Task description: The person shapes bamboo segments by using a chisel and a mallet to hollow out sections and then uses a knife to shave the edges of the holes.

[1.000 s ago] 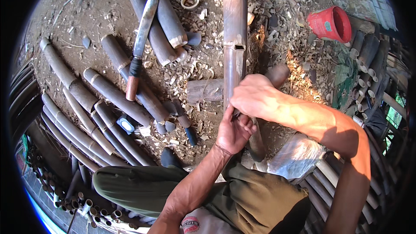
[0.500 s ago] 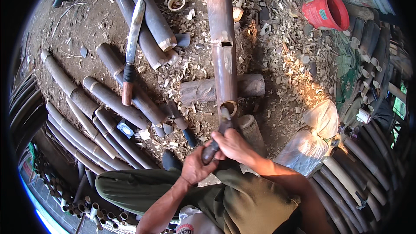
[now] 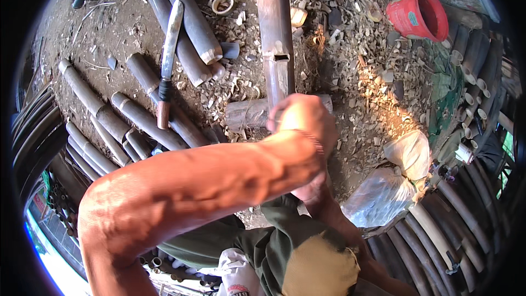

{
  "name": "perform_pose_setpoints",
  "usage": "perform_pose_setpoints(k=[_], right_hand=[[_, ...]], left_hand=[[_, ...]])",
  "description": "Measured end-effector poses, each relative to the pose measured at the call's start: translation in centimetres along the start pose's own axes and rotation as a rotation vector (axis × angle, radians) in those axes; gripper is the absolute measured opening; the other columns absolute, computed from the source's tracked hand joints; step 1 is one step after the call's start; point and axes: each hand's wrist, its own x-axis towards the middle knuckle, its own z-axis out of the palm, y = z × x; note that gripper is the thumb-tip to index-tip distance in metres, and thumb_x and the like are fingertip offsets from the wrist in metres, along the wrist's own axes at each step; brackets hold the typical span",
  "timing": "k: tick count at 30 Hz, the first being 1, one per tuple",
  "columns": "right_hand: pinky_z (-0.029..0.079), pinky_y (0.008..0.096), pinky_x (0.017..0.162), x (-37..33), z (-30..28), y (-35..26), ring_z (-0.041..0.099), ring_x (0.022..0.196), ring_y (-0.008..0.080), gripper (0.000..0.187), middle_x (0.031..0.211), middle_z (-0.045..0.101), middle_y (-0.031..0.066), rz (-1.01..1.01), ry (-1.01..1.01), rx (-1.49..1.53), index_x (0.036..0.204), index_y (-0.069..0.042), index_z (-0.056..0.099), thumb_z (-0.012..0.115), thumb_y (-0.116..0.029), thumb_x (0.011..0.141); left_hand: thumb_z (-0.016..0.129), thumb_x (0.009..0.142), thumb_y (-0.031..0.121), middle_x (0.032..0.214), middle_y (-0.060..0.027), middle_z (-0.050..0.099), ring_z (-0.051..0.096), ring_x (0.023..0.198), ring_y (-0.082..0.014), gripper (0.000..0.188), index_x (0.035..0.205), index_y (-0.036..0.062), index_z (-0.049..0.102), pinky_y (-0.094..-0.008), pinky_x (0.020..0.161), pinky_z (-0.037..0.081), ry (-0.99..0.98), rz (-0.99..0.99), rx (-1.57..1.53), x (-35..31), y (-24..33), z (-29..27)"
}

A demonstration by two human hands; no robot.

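Note:
A thick bamboo tube (image 3: pixel 273 19) runs away from me with a small square notch cut partway along. Its near end is hidden behind my left hand and arm. Under it a shorter bamboo piece (image 3: pixel 244 116) lies crosswise on the ground. My left forearm is raised across the view, and my left hand (image 3: pixel 304 120) is closed in a fist over the tube's near part; what it grips is hidden. Below it my right hand (image 3: pixel 311 187) shows only in part, its fingers covered by the left arm. The dark-handled tool is out of sight.
A machete (image 3: pixel 171 44) rests on bamboo lengths (image 3: pixel 148 123) at the left. Two dark tubes (image 3: pixel 192 16) lie farther off, near a small bamboo ring (image 3: pixel 223 4). A red bucket (image 3: pixel 405 16), a tied plastic bag (image 3: pixel 383 192) and stacked bamboo (image 3: pixel 438 235) line the right side. Chips litter the ground.
My left arm has swung up and across, with its hand moving from the lap to over the tube's near end. My right hand has come slightly nearer to me. The tool has become hidden.

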Motion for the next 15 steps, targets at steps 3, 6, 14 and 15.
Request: perform_pose_setpoints(k=[3, 6, 14, 15], right_hand=[[0.056, 0.0381, 0.076, 1.4, -2.7, -0.4, 0.067, 0.089, 0.0213, 0.037, 0.102, 0.069, 0.0118, 0.193, -0.116, 0.238, 0.122, -0.006, 0.054, 0.037, -0.033, 0.102], [0.055, 0.0366, 0.07, 0.5, -3.8, 1.2, 0.068, 0.075, 0.0225, 0.039, 0.083, 0.068, 0.0131, 0.337, -0.339, 0.042, 0.127, -0.008, 0.05, 0.04, -0.037, 0.102], [0.047, 0.0269, 0.055, -1.6, -4.1, -0.4, 0.059, 0.059, 0.0121, 0.028, 0.072, 0.066, 0.0027, 0.141, 0.13, -0.833, 0.096, -0.001, 0.069, 0.058, -0.026, 0.092], [0.046, 0.0268, 0.054, -1.9, -4.0, -0.3, 0.059, 0.058, 0.0118, 0.028, 0.07, 0.066, 0.0028, 0.063, 0.173, -0.971, 0.095, -0.001, 0.069, 0.057, -0.027, 0.092]], left_hand=[[0.065, 0.081, 0.02, 0.074, -0.0008, 0.071, 0.069, 0.07, -0.0171, 0.012, 0.073, 0.0138, 0.072, -0.0305, 0.058, 0.052, 0.35, 0.073, 0.285, -2.1, -0.5, 3.0], [0.063, 0.081, 0.015, 0.07, -0.0036, 0.068, 0.069, 0.068, -0.0205, 0.008, 0.076, 0.0114, 0.068, -0.0343, 0.059, 0.052, 0.208, 0.074, 0.157, -4.5, -3.9, 6.3], [0.071, 0.071, 0.022, 0.085, -0.0117, 0.062, 0.066, 0.07, -0.0321, 0.035, 0.099, 0.0093, 0.054, -0.0442, 0.059, 0.054, 0.579, -0.219, -0.631, -2.6, 1.3, 23.3], [0.072, 0.071, 0.021, 0.084, -0.0135, 0.062, 0.066, 0.071, -0.033, 0.039, 0.102, 0.0081, 0.052, -0.0452, 0.06, 0.054, 0.651, -0.245, -0.741, -1.3, 3.4, 25.1]])
